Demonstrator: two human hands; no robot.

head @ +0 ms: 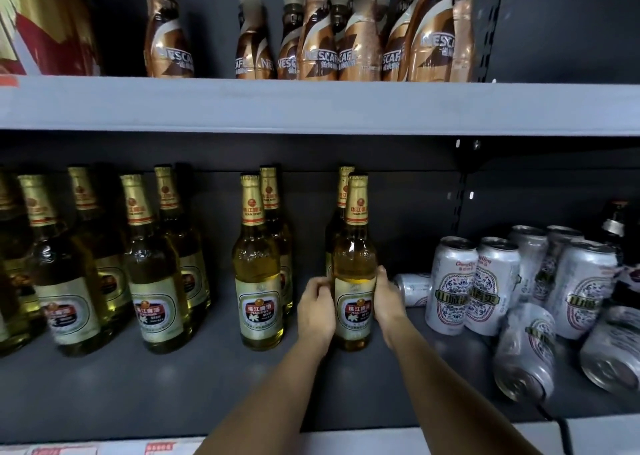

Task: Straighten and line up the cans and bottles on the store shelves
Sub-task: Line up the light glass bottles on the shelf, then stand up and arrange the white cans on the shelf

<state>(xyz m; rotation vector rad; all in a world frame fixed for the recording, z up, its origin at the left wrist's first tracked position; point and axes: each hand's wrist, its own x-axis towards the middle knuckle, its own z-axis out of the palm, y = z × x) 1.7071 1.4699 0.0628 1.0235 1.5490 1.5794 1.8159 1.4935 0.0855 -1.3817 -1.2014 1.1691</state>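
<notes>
An upright beer bottle with a gold foil neck and a white and red label stands on the dark lower shelf. My left hand grips its left side and my right hand grips its right side, both at label height. A second bottle stands directly behind it, mostly hidden. Another pair of the same bottles stands a little to the left. Further left are several more beer bottles in staggered rows.
White cans crowd the shelf's right end, some upright, some lying on their sides, one lying behind my right hand. Copper coffee bottles fill the upper shelf. A dark bottle stands at the far right.
</notes>
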